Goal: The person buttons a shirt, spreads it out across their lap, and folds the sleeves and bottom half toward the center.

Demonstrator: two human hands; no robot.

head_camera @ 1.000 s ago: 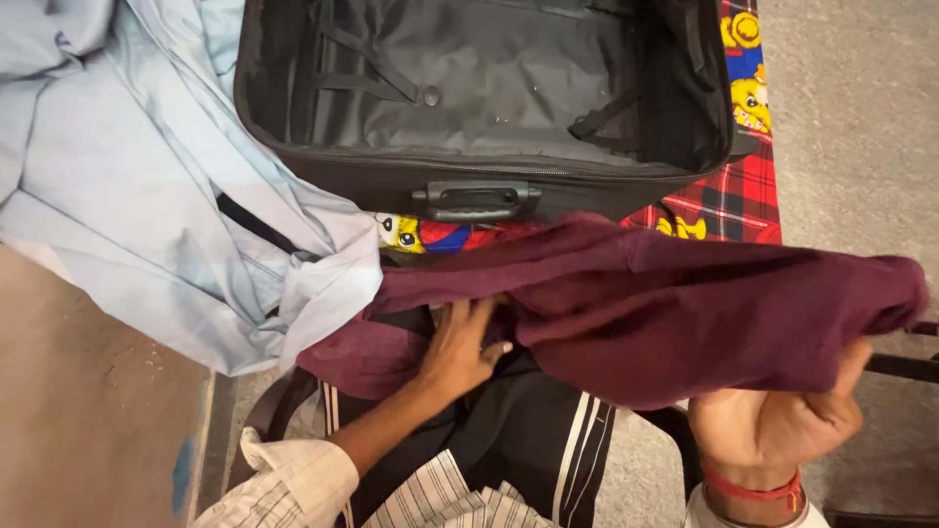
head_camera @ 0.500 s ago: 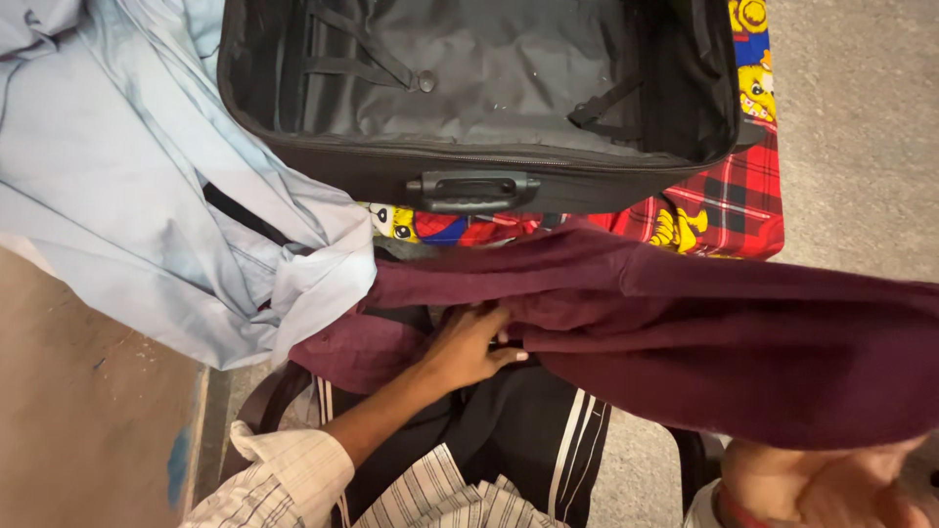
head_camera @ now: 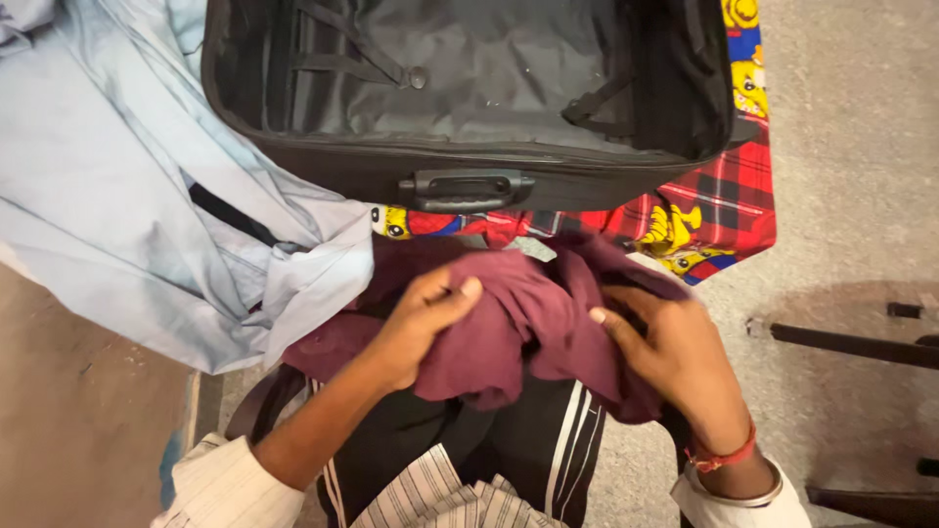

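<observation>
While the open black suitcase (head_camera: 469, 88) is sitting at the top of the frame, we are bunching the maroon garment (head_camera: 518, 323) at the centre, just below its handle. Our left hand (head_camera: 421, 323) and right hand (head_camera: 675, 357) are both gripping the cloth, close together. A light blue shirt (head_camera: 127, 186) is lying at the upper left.

You are in a home, packing on the floor: an open black suitcase (head_camera: 469, 88) sits on a red checked cartoon blanket (head_camera: 714, 210), with a pale blue shirt (head_camera: 117, 186) spread beside it on bare concrete floor (head_camera: 851, 147).
</observation>
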